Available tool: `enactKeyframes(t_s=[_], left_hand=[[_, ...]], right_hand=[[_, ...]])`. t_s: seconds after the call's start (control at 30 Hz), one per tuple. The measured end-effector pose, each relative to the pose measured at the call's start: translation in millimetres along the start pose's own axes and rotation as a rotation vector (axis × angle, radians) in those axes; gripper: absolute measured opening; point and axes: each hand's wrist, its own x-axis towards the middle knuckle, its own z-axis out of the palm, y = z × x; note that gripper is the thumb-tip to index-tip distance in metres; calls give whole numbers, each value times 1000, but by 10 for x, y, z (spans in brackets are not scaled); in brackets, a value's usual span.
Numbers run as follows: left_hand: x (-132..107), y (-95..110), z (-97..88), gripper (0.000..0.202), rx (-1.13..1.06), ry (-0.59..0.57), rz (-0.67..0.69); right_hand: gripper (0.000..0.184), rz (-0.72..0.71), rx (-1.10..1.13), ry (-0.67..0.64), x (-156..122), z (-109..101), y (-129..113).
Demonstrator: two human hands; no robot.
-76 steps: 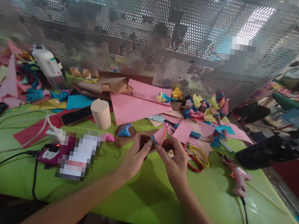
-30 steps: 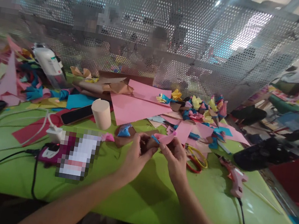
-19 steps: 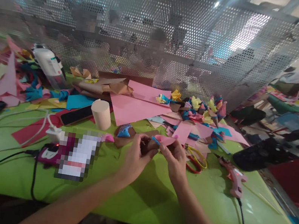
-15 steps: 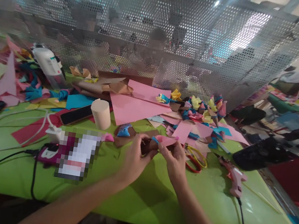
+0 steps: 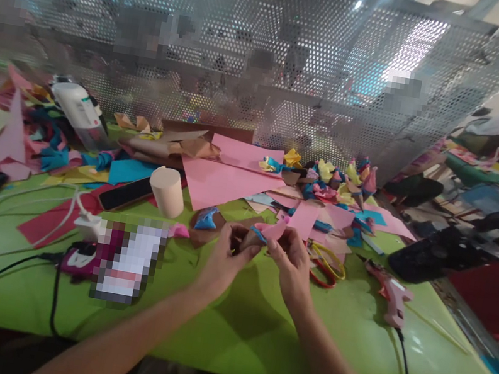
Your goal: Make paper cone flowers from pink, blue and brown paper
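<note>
Both hands meet over the middle of the green table, raised a little above it. Between them is a small folded paper piece [image 5: 273, 229], pink with a blue edge and a brownish part. My left hand [image 5: 226, 260] pinches its brownish end with thumb and fingers. On the other side, the fingers of my right hand [image 5: 292, 264] are closed on the pink part, which partly hides behind them. Just right of that hand lie scissors [image 5: 340, 267] with yellow and red handles. A crumpled blue paper piece [image 5: 206, 218] on brown paper rests left of my left hand.
A pink glue gun [image 5: 392, 294] with a black cord lies at right, near a black bottle [image 5: 414, 256]. At left are a cream cylinder [image 5: 167, 192], a dark phone [image 5: 126, 193], a purple power strip [image 5: 79, 257] and cables. Coloured paper and a perforated metal screen [image 5: 234, 50] stand behind.
The pink paper has turned and now stands up more between my hands, its tip moved slightly left and up. Both hands stay nearly in place, still gripping it.
</note>
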Motion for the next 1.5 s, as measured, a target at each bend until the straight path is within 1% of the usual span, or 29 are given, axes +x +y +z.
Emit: enactKeyframes(t_s=[0.17, 0.3, 0.47, 0.73, 0.87, 0.97, 1.13, 1.3, 1.5], left_hand=[[-12, 19, -4, 32, -21, 13, -13], [-14, 19, 13, 38, -124, -31, -101], [-8, 11, 26, 45, -231, -76, -158], [-2, 10, 26, 49, -300, -74, -189], [10, -1, 25, 50, -344, -86, -228], [9, 0, 23, 50, -334, -97, -233], [0, 13, 19, 49, -260, -82, -184], [10, 1, 20, 51, -208, -100, -162], [-4, -28, 8, 43, -138, -85, -124]], right_hand=[[31, -19, -37, -9, 11, -7, 24], [32, -19, -34, 9, 15, -6, 37], [31, -24, -42, -9, 19, -12, 39], [27, -51, -93, -6, 19, -22, 33], [26, -55, -93, -10, 26, -28, 35], [25, -71, -115, -8, 30, -32, 34], [26, -86, -145, -8, 26, -38, 22], [23, -94, -162, -10, 22, -40, 18], [26, -25, -69, 0, 23, -27, 27]])
